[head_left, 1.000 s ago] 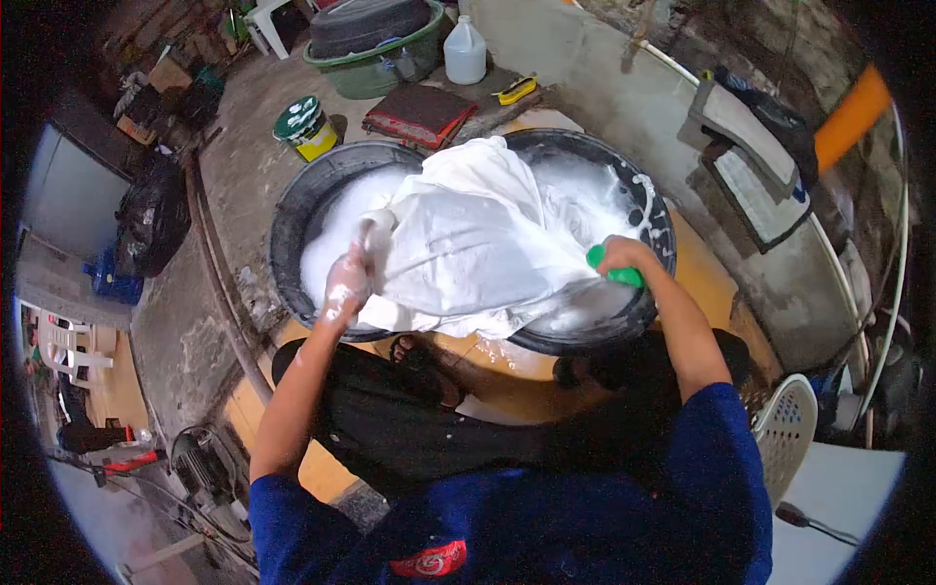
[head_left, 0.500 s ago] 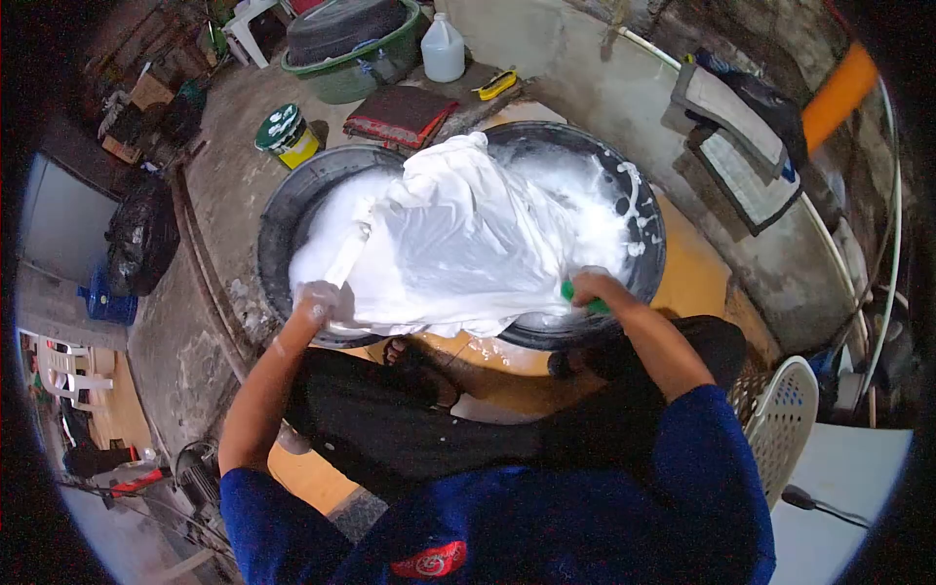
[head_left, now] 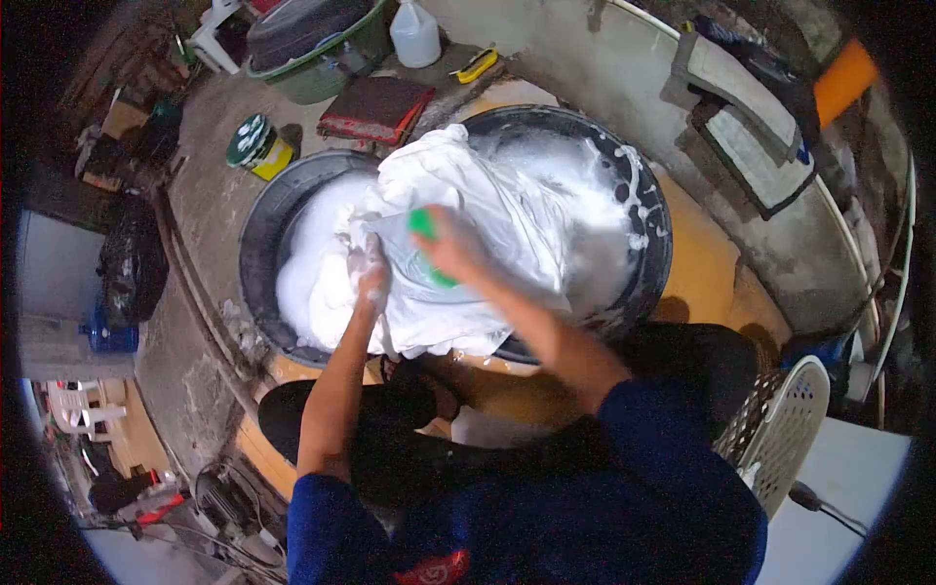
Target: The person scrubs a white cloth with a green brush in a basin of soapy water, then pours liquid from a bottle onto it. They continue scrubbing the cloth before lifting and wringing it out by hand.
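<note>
A large wet white cloth (head_left: 468,180) lies heaped across two dark tubs of suds. My right hand (head_left: 453,249), blurred by motion, is closed on a green scrub brush (head_left: 422,223) over the middle of the cloth. Only the brush's ends show past my fingers. My left hand (head_left: 370,273), wet with foam, is closed on the cloth to the left of the brush. White foam fills the left tub (head_left: 255,234), and sudsy water shows in the right tub (head_left: 661,229).
Behind the tubs are a paint bucket (head_left: 258,146), a dark red folded mat (head_left: 375,109), a yellow-handled brush (head_left: 478,65), a white jug (head_left: 416,37) and a green basin (head_left: 317,83). A low concrete wall (head_left: 595,73) runs along the right. A perforated plastic chair (head_left: 785,429) stands beside me.
My right hand has swung left with the green brush, from the cloth's right edge to its middle. My left hand has moved up and right on the cloth. The view has shifted slightly.
</note>
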`<move>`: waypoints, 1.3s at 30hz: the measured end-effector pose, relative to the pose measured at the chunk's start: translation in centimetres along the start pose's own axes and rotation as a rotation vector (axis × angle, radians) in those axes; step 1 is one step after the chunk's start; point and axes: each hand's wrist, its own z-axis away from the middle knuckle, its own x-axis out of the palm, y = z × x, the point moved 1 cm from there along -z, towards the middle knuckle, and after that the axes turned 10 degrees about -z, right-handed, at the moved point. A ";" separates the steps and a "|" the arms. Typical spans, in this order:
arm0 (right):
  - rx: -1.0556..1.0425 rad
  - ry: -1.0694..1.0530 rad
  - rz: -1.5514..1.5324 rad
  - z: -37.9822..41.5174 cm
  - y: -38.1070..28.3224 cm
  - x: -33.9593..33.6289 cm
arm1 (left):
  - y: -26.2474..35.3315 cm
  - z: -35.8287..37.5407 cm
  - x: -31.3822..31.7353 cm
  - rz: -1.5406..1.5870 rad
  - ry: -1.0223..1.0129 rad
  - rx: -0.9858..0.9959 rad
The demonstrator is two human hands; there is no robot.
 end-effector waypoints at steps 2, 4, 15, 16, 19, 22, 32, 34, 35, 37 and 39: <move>-0.212 0.085 0.084 1.1 -2.4 5.8 | -5.0 -2.7 0.0 0.399 -0.223 0.189; -0.299 0.205 0.107 1.4 0.9 4.1 | -6.4 -3.8 0.2 0.459 -0.295 0.211; -0.215 0.055 0.129 1.4 0.7 0.4 | 6.2 1.3 1.6 0.096 -0.115 0.020; -0.185 0.137 0.141 1.2 3.4 -0.2 | 6.4 1.3 2.0 0.127 -0.102 -0.003; -0.085 0.557 -0.029 0.0 21.6 -6.0 | 5.5 1.2 2.2 0.168 -0.051 -0.060; -0.005 0.417 0.209 -0.7 19.9 -7.1 | 4.2 0.3 2.6 0.187 0.030 0.072; 0.365 0.306 0.440 -1.2 23.0 -11.6 | 5.7 1.5 2.6 0.216 -0.077 -0.007; 0.296 0.241 0.607 0.5 29.5 -17.0 | 3.1 0.1 2.2 0.164 -0.037 0.142; 0.370 0.196 0.677 0.8 31.1 -18.0 | 2.8 0.2 1.9 0.139 -0.047 0.148; 0.276 0.170 0.927 1.0 27.7 -18.9 | 2.9 0.3 2.2 0.132 -0.024 0.116; 0.134 0.264 0.928 0.8 24.7 -18.0 | 1.9 0.0 2.5 0.135 0.009 0.130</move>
